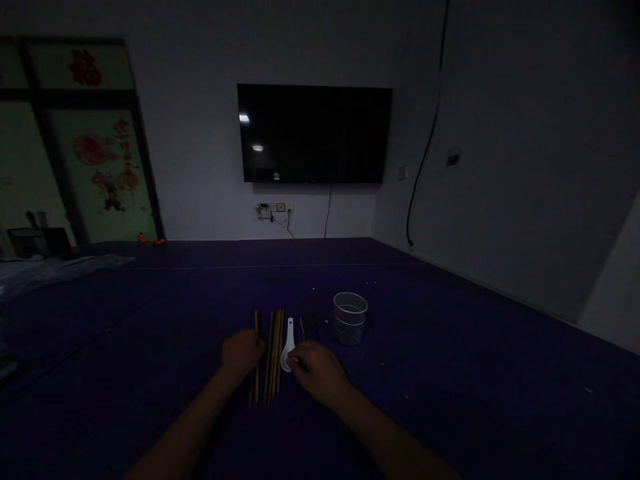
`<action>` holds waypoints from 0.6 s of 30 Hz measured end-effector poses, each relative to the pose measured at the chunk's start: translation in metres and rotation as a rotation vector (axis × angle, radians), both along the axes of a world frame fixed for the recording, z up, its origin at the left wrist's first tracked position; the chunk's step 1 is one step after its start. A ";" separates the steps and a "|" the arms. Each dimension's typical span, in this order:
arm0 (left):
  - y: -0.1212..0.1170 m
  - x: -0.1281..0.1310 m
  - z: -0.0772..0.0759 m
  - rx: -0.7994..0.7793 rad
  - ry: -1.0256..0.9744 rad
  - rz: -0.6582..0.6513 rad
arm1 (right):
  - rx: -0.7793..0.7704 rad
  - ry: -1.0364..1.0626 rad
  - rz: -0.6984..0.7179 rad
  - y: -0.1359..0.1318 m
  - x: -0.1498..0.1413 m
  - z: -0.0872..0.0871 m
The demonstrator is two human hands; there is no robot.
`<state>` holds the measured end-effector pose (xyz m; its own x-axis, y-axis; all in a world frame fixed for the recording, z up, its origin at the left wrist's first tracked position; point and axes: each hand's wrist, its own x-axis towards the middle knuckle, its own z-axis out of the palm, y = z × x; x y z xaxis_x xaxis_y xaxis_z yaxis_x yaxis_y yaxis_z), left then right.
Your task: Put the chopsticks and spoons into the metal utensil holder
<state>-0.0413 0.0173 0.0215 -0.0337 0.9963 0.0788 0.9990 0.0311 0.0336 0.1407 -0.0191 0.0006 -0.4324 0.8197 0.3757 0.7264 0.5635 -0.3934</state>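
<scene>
Several wooden chopsticks (273, 357) lie side by side on a dark blue surface, pointing away from me. My left hand (243, 352) is closed at the leftmost chopsticks, its fingertips partly hidden. To the right of the chopsticks lies a white soup spoon (291, 337), bowl toward me. My right hand (320, 373) has its thumb and forefinger closed at the right side of the spoon's bowl. Dark slim utensils (303, 327) show just beyond that hand; their near ends are covered and their kind is unclear. A grey metal utensil holder (349, 327) stands upright to the right.
The dark blue surface (210, 293) stretches to the walls, with small white bits scattered around the holder. Crumpled clear plastic (65, 270) lies at the far left. Small orange things (150, 240) sit by the door. A television (315, 133) hangs on the back wall.
</scene>
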 end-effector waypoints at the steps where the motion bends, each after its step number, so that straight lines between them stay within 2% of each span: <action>1: 0.000 0.000 0.000 -0.003 -0.007 0.002 | -0.002 -0.002 0.005 0.000 0.000 0.000; 18: 0.001 -0.003 0.000 -0.007 -0.031 -0.002 | -0.014 -0.009 0.002 -0.004 -0.001 0.004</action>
<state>-0.0446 0.0181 0.0220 -0.0338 0.9969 0.0707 0.9975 0.0293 0.0639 0.1395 -0.0227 0.0048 -0.4371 0.8240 0.3606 0.7289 0.5594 -0.3947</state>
